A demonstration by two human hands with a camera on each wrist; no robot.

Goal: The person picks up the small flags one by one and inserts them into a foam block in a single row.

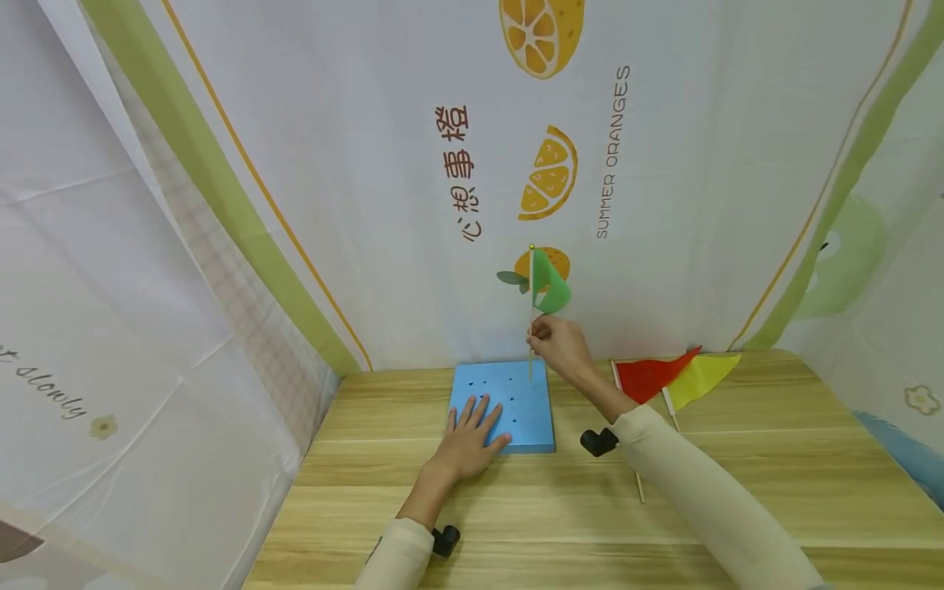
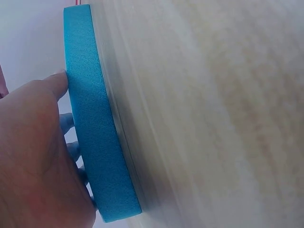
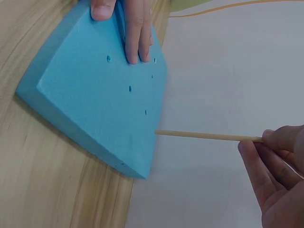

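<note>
1. A green flag (image 1: 553,287) stands nearly upright above the far right part of a blue block (image 1: 534,418), its thin stick (image 3: 204,136) topped by a gold bead (image 1: 532,247). The lower tip appears at the block; whether it sits in a hole cannot be told.
2. The right hand (image 1: 564,344) pinches the stick below the cloth, between thumb and fingers.
3. The flag looks light, its cloth soft and curling, its stick stiff but slim enough to snap under side load. The bare wood just below the cloth seems the best grip.
4. The left hand (image 1: 468,447) lies spread on the block, thumb toward the near edge. The block, pierced with small holes, looks like light, slightly yielding foam that could slide; flat pressure on top suits it.
5. To the right, a red flag (image 1: 642,381) and a yellow flag (image 1: 704,381) lie on the counter (image 1: 531,508), the red cloth partly over the yellow.
6. The counter is pale, striped wood grain, apparently smooth. Behind it hangs a white curtain (image 1: 369,164) printed with oranges and lettering; more pale cloth (image 1: 147,270) hangs at the left.
</note>
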